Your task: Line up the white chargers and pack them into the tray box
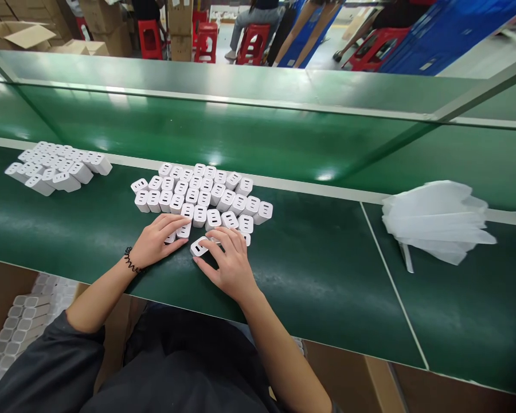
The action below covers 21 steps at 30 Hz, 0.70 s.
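Observation:
Many white USB charger blocks [192,195] stand close together in a loose cluster on the green bench, their port faces turned up. My left hand [157,238] is at the cluster's near-left edge, fingers and thumb closed about a white charger [183,230]; another block is partly hidden under the hand. My right hand [230,264] is at the near side with its fingers curled, the index finger on a tilted white charger [197,247] and the thumb beside its near edge. The right hand covers part of the blocks behind it.
A second group of white chargers [58,163] stands at the left. White plastic bags [434,221] lie at the right, past a white line [393,284]. Below the bench, a carton at lower left holds stacked white blocks [19,327]. People sit on red stools [253,45] beyond.

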Each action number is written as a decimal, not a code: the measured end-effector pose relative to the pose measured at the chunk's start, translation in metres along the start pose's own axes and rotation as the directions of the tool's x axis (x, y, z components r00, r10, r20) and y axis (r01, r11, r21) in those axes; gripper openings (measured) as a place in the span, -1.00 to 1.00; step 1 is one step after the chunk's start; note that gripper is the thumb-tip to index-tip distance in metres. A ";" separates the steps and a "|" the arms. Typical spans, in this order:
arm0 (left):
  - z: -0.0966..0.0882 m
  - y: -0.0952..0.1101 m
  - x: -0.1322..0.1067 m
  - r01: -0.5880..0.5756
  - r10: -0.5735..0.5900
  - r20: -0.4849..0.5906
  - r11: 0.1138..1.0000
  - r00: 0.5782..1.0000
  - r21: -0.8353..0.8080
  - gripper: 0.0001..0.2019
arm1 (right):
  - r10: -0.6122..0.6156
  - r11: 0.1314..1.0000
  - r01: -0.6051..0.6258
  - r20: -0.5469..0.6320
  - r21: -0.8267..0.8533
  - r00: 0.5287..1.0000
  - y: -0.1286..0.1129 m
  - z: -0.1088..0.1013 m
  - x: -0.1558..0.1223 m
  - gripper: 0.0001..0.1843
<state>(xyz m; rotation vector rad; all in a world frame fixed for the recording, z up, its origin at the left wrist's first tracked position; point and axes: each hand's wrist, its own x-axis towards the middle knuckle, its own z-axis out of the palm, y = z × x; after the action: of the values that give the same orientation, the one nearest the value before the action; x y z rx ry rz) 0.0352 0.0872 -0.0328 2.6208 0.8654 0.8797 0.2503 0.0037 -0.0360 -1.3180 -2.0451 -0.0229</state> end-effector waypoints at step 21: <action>0.002 0.016 -0.002 -0.245 0.251 -0.009 0.954 0.968 0.171 -0.50 | 0.061 0.996 -0.062 -0.025 -0.070 0.998 -0.004 0.003 0.002 -0.72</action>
<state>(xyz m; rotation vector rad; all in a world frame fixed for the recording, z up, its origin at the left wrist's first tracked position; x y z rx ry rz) 0.0420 0.0733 -0.0293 2.9186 0.6520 0.9474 0.2449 0.0043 -0.0354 -1.4173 -1.9994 -0.0834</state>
